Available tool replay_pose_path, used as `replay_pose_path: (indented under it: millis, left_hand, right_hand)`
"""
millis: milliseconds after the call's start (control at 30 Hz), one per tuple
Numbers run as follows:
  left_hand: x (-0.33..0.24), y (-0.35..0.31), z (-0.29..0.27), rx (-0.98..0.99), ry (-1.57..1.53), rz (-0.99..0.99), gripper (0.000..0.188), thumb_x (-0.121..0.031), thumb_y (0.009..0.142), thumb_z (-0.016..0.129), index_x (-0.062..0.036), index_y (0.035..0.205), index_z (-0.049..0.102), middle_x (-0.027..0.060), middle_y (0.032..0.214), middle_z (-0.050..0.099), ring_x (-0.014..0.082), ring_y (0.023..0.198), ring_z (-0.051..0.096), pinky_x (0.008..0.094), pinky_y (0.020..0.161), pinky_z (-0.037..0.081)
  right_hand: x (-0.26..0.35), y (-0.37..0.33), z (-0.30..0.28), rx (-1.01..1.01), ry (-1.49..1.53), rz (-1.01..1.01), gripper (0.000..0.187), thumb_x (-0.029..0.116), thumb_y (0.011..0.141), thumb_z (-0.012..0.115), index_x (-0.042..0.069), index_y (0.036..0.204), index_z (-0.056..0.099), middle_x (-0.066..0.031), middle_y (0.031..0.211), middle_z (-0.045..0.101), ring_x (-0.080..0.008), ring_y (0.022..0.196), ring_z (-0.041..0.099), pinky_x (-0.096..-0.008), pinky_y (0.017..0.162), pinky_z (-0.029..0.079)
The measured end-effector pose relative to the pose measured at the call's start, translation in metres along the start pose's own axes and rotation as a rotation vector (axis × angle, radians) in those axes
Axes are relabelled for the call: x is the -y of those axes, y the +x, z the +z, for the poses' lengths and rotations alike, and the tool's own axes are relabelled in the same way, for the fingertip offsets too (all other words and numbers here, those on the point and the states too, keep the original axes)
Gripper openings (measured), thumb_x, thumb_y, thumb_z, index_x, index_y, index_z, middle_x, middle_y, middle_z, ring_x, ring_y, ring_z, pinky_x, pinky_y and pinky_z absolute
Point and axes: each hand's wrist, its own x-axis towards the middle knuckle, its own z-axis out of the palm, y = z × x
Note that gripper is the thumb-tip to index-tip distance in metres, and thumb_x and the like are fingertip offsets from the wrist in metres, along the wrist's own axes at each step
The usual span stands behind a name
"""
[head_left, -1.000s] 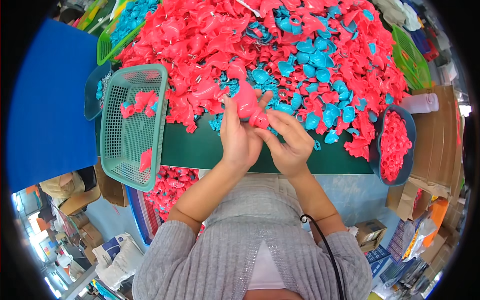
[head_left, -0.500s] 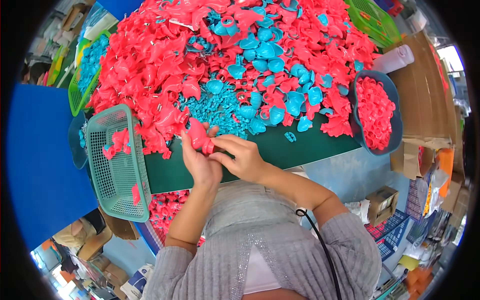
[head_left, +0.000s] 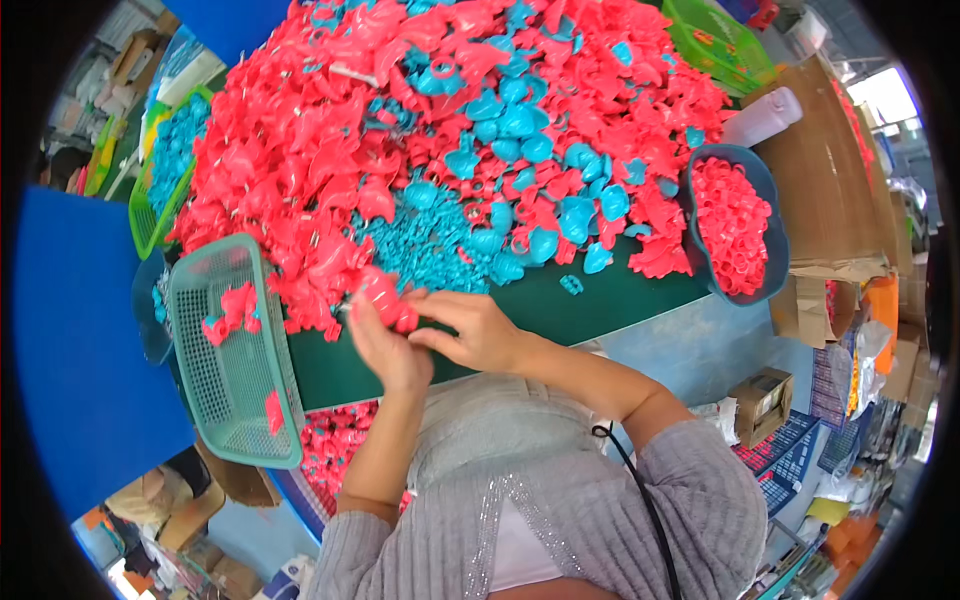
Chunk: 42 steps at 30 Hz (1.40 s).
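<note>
Just above the table's near edge, my left hand (head_left: 392, 352) cups a glossy pinkish-red plastic part (head_left: 383, 296), rounded at its far end. My right hand (head_left: 472, 328) meets it from the right, thumb and forefinger pinched at its collar-like near end. Motion blurs the left fingertips a little. Right beyond my hands lies a heap of small blue plastic pieces (head_left: 425, 240). Around and behind that, a large pile of pinkish-red molded parts (head_left: 290, 150) is mixed with blue cup-shaped pieces (head_left: 522, 120).
A pale green mesh basket (head_left: 284, 370) with a few red parts stands at the left. On the right, a dark blue-grey tub (head_left: 782, 240) holds small red rings. Farther off are a bright green basket (head_left: 690, 40), a pinkish bottle (head_left: 765, 118) and a cardboard box (head_left: 830, 170).
Both hands have shifted slightly left with the red part, which now tips more toward the left. The whole view has also moved a little.
</note>
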Motion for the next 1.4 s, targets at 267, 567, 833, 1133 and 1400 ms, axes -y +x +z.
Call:
replay_pose_path:
  millis: [267,567,833,1133,1400]
  left_hand:
    - [-0.114,0.064,-0.103,-0.470,0.437,0.736,0.038,-0.022,0.086,0.068,0.0033,0.109,0.053,0.0129,0.095,0.060,0.0220,0.080,0.057,0.0381,0.071,0.045]
    - [-0.141,0.072,-0.190,-0.293,1.804,0.586,0.036,-0.023,0.091,0.058,0.0043,0.111,0.046,0.0235,0.098,0.052,0.0421,0.094,0.049,0.0465,0.080,0.041]
    - [-0.147,0.069,-0.166,-0.378,1.584,0.497,0.042,-0.031,0.095,0.051,0.0079,0.110,0.046,0.0298,0.098,0.056,0.0463,0.090,0.052,0.0475,0.079,0.042]
    - [-0.149,0.082,-0.195,-0.439,1.449,0.451,0.051,-0.036,0.093,0.054,0.0073,0.119,0.046,0.0292,0.104,0.057,0.0434,0.097,0.054,0.0457,0.082,0.042]
    - [-0.142,0.089,-0.200,-0.468,1.302,0.334,0.052,-0.037,0.091,0.058,0.0066,0.117,0.048,0.0229,0.099,0.058,0.0321,0.082,0.057,0.0388,0.076,0.045]
  right_hand:
    - [-0.005,0.043,-0.126,-0.294,-0.375,0.202,0.027,0.014,0.079,0.071,0.001,0.102,0.066,-0.0148,0.103,0.067,-0.0243,0.093,0.065,-0.0357,0.081,0.052]
    - [-0.132,0.123,-0.336,-0.215,-0.920,0.621,0.071,0.057,0.091,0.033,-0.005,0.117,0.056,-0.0309,0.120,0.054,-0.0402,0.117,0.051,-0.0471,0.099,0.038]
    - [-0.070,0.130,-0.248,-0.349,-0.916,0.437,0.065,0.052,0.086,0.053,-0.003,0.120,0.054,-0.0255,0.114,0.058,-0.0382,0.110,0.054,-0.0433,0.097,0.040]
    - [-0.073,0.196,-0.313,-0.653,-0.869,0.159,0.066,0.055,0.082,0.060,0.001,0.120,0.058,-0.0199,0.116,0.061,-0.0328,0.110,0.058,-0.0373,0.093,0.045]
    - [-0.158,0.209,-0.359,-0.648,-1.157,0.461,0.073,0.063,0.074,0.064,0.008,0.122,0.059,-0.0189,0.124,0.057,-0.0300,0.117,0.053,-0.0373,0.098,0.041]
